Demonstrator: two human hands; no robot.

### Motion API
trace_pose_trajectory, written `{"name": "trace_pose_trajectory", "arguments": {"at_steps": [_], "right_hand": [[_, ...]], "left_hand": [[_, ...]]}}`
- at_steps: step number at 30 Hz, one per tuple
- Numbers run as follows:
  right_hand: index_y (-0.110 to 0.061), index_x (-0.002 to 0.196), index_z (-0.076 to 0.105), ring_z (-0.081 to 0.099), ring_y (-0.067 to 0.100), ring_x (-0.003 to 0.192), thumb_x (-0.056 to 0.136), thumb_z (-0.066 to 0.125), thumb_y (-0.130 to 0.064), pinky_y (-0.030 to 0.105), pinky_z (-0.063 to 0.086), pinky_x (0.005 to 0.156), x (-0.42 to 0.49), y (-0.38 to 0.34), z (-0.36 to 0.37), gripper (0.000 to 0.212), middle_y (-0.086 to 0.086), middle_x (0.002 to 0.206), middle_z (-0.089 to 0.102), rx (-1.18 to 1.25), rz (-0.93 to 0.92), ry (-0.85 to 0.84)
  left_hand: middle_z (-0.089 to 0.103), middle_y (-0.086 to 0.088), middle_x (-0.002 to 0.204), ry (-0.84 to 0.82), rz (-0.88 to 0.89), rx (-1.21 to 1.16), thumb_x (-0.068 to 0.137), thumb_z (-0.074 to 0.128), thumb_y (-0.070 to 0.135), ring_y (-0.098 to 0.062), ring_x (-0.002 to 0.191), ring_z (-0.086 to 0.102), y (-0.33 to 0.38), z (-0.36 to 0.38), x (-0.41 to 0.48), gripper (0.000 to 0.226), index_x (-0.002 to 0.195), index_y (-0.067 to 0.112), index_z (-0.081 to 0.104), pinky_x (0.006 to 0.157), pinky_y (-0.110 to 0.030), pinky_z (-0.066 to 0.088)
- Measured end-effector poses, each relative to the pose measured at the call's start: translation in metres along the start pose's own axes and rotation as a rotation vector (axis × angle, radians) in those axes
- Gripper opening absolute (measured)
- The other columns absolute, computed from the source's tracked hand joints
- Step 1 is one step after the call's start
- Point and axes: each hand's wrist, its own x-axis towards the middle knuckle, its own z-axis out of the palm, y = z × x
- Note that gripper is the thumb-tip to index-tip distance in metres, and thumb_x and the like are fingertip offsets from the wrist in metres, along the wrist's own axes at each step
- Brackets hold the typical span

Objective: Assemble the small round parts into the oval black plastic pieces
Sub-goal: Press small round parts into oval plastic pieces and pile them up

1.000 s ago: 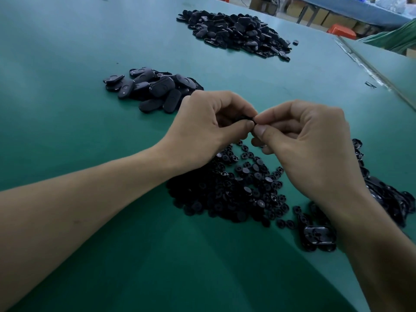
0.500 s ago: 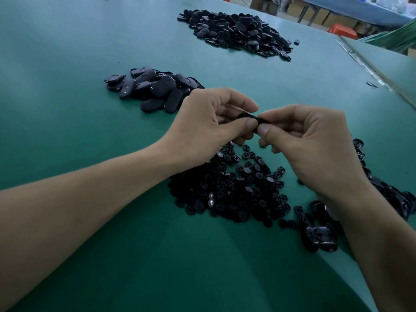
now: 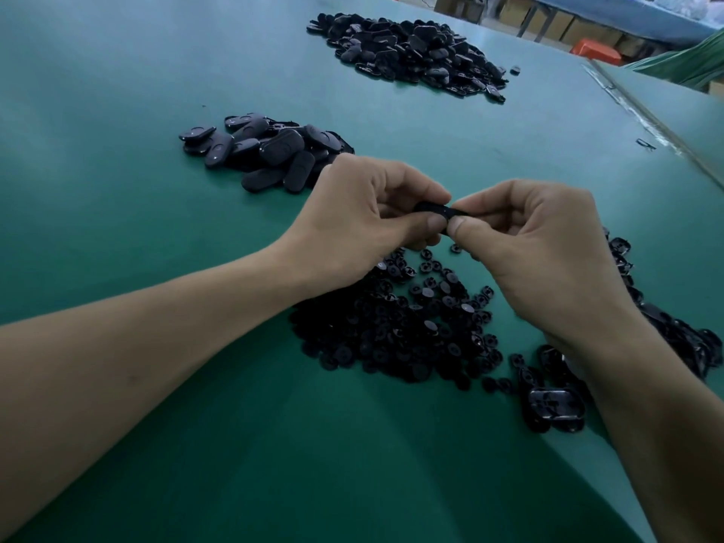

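Filling nearly the whole view, a green surface is being used to carry four heaps of black plastic. At its far end the biggest heap, of mixed black pieces, is lying well apart from the rest, with one stray piece just beside its right edge. Nearest the person, a broad heap of small round parts is being overhung by both hands. Left of centre, between that heap and the far one, a smaller heap of oval pieces is lying with smooth rounded backs mostly turned up. At the right, a heap of glossy hollow pieces is being partly hidden by the right forearm, and one glossy piece is lying hollow side up at its near end, just beside the round parts.

Above the round parts, the left hand and the right hand are being held together, thumb tips almost touching. One oval black piece is being pinched between them: the fingers of each hand are being curled round one end of it, with the thumbs pressed on its near edge. It is being held clear of the surface. Whether a round part is being seated in it cannot be told, since most of it is being covered by the fingers.
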Motion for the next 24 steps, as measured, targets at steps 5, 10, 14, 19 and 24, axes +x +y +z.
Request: {"name": "trace_pose_trajectory", "arguments": {"at_steps": [5,10,14,19,24], "right_hand": [[-0.028,0.082,0.074,0.069,0.001,0.066,0.085,0.078,-0.016,0.014,0.049,0.063,0.002,-0.001,-0.004,0.012,-0.013,0.072,0.074,0.030,-0.030,-0.066],[-0.029,0.084,0.074,0.068,-0.002,0.066,0.086,0.077,-0.014,0.010,0.048,0.062,0.001,-0.003,-0.004,0.015,-0.015,0.071,0.073,0.008,-0.063,-0.110],[-0.029,0.092,0.075,0.071,0.002,0.073,0.091,0.072,-0.020,0.016,0.053,0.068,0.001,-0.005,-0.004,0.010,-0.010,0.077,0.075,-0.006,-0.025,-0.065],[-0.033,0.145,0.049,0.039,0.024,0.140,0.098,0.057,-0.038,0.042,0.029,0.115,0.007,0.016,-0.012,0.047,0.002,0.150,0.045,-0.591,0.172,-0.094],[-0.040,0.149,0.039,0.021,0.036,0.147,0.103,0.041,-0.045,0.051,0.017,0.116,0.010,0.029,-0.018,0.047,0.006,0.162,0.024,-0.836,0.426,-0.221]], "left_hand": [[0.076,-0.009,0.075,0.027,-0.007,-0.020,0.079,0.079,-0.004,-0.020,0.066,0.075,0.003,-0.002,-0.001,0.017,0.088,0.009,0.073,0.064,-0.022,0.059],[0.075,-0.010,0.069,0.041,-0.002,-0.016,0.079,0.079,-0.004,-0.029,0.063,0.074,0.002,-0.002,-0.001,0.017,0.081,0.011,0.072,0.059,-0.024,0.059],[0.074,-0.009,0.068,0.070,-0.012,-0.053,0.080,0.078,-0.004,-0.020,0.061,0.073,-0.001,-0.003,0.001,0.015,0.084,0.009,0.071,0.057,-0.023,0.056],[0.069,-0.004,0.070,0.313,-0.105,-0.235,0.091,0.066,-0.005,-0.014,0.063,0.067,-0.007,-0.010,0.010,0.016,0.092,0.010,0.066,0.063,-0.023,0.056],[0.060,-0.006,0.109,0.506,-0.200,-0.334,0.095,0.060,-0.005,-0.012,0.086,0.063,-0.012,-0.014,0.018,0.031,0.123,0.008,0.058,0.080,-0.027,0.059]]}}
